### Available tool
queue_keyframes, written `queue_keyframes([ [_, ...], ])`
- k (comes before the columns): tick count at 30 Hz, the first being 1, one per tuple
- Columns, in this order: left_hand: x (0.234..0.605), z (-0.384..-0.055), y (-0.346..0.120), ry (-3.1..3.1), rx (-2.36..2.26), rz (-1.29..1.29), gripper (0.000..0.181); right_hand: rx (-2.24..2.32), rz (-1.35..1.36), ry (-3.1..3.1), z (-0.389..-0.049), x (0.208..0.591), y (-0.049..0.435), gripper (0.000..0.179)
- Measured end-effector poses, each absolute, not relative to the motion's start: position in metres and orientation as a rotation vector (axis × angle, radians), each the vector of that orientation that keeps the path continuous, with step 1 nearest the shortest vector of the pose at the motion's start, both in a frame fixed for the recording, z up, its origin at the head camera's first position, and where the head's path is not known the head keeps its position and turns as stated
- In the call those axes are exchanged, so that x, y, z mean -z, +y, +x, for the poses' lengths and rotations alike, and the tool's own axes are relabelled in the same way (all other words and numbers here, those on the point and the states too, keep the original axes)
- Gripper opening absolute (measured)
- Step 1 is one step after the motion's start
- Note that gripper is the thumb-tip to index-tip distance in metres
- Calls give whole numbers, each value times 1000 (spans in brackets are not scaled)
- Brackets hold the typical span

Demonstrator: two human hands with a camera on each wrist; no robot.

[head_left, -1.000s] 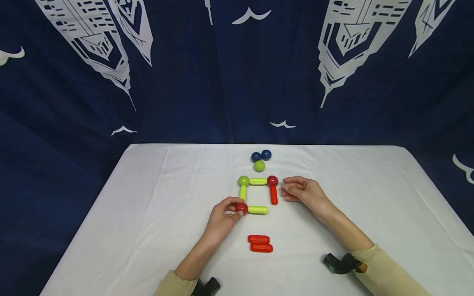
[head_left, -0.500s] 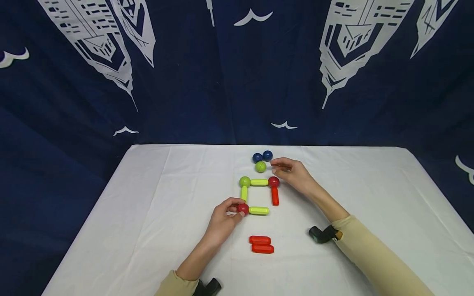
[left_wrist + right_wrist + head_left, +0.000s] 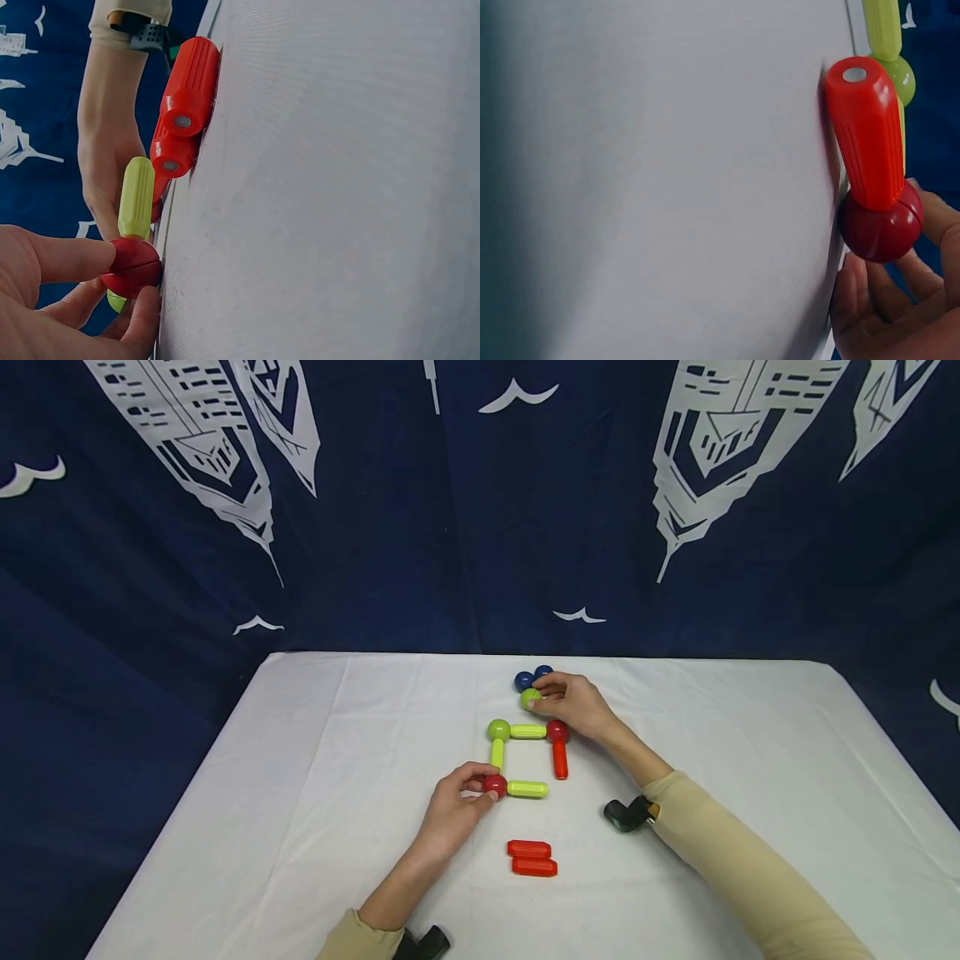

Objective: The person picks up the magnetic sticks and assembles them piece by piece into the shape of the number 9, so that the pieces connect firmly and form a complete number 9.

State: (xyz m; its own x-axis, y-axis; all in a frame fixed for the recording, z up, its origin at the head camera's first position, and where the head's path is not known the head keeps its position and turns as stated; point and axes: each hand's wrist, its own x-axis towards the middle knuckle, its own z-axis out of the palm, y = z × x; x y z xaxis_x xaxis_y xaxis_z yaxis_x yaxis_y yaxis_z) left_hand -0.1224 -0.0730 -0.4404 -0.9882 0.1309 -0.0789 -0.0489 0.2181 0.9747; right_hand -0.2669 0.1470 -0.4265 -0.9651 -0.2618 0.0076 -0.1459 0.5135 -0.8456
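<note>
My left hand pinches a red ball between thumb and fingers. That ball is the near-left corner of an open frame of magnetic sticks and balls: a yellow-green stick points right from it, another runs back to a green ball. From there a further yellow-green stick reaches a second red ball, which carries a red stick toward me. Behind the frame, my right hand has thumb and fingers curled around a loose green ball. In the right wrist view this ball is hidden.
Two blue balls lie at the back, right beside my right fingertips. Two loose red sticks lie side by side nearer me. A white cloth covers the table; a dark blue printed curtain hangs behind it.
My right hand has moved back and left from beside the frame's red stick to the loose green ball, and its fingers have closed around it. My left hand keeps its pinch.
</note>
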Motion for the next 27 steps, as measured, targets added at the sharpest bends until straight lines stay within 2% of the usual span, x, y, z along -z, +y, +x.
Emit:
queue_keyframes([
  [11,439,-122,-70,2344,-1862,80,26,1443,-329,2705,-254,420,155,34],
  [27,441,-123,-71,2359,-1859,68,25,1495,-436,2671,-184,410,182,34],
])
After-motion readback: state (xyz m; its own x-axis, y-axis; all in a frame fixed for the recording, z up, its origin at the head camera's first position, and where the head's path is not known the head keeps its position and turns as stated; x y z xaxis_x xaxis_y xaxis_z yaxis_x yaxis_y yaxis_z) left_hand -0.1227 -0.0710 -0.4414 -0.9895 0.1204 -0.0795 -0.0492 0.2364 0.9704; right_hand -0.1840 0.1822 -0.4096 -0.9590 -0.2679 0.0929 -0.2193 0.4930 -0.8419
